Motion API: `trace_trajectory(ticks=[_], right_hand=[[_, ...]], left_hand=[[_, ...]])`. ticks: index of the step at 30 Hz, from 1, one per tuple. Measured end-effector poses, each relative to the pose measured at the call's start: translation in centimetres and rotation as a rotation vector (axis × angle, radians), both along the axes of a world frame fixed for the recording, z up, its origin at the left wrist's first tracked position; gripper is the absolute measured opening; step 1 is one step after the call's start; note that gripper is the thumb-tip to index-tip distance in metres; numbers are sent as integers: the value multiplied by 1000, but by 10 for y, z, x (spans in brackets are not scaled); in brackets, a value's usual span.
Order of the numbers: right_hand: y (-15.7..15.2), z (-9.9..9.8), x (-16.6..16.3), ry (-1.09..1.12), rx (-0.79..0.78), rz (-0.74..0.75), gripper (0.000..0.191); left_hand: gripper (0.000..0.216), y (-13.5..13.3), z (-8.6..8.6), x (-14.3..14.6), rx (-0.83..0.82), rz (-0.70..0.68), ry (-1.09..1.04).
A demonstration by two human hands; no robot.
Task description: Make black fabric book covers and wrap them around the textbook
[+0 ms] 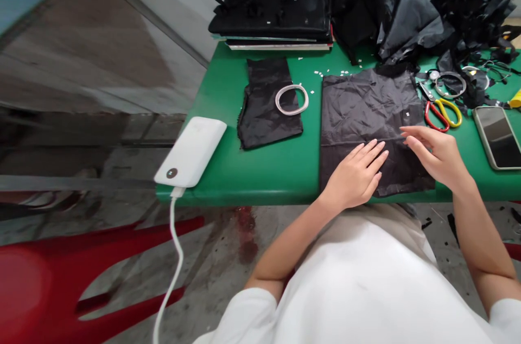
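A flat piece of dark grey fabric [366, 110] lies spread on the green table [277, 165] in front of me. My left hand [358, 173] rests flat on its near part, fingers stretched out and together. My right hand [431, 151] hovers over the fabric's right side, fingers extended and slightly curled, holding nothing I can see. A small white scrap [407, 114] sits on the fabric just beyond my right fingertips.
A smaller black fabric piece [266, 102] with a white ring [291, 99] lies to the left. A white power bank [191, 151] with a cable sits at the table's left edge. Red-and-yellow scissors [443, 112], a phone [499, 137], and black fabric piles [280, 5] surround them. A red chair [81, 273] stands below left.
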State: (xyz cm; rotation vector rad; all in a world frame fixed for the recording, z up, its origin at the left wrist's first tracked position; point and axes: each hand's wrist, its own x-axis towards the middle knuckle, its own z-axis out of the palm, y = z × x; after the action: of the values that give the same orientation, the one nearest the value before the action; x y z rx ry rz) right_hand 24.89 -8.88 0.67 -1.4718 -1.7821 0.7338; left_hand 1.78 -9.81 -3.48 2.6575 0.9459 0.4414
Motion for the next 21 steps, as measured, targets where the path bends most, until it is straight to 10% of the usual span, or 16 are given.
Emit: trace_trajectory(ticks=[7,14,21], right_hand=[[60,-26,5,605,-568,-25,49],[70,-49,21,345,183,-345,54],[19,-38,21,279,194,-272,26]], left_hand=[[51,0,1,0,-5,4,-9],[51,0,3,-2,-38,0,-11],[48,4,3,-5,-126,-27,-118]])
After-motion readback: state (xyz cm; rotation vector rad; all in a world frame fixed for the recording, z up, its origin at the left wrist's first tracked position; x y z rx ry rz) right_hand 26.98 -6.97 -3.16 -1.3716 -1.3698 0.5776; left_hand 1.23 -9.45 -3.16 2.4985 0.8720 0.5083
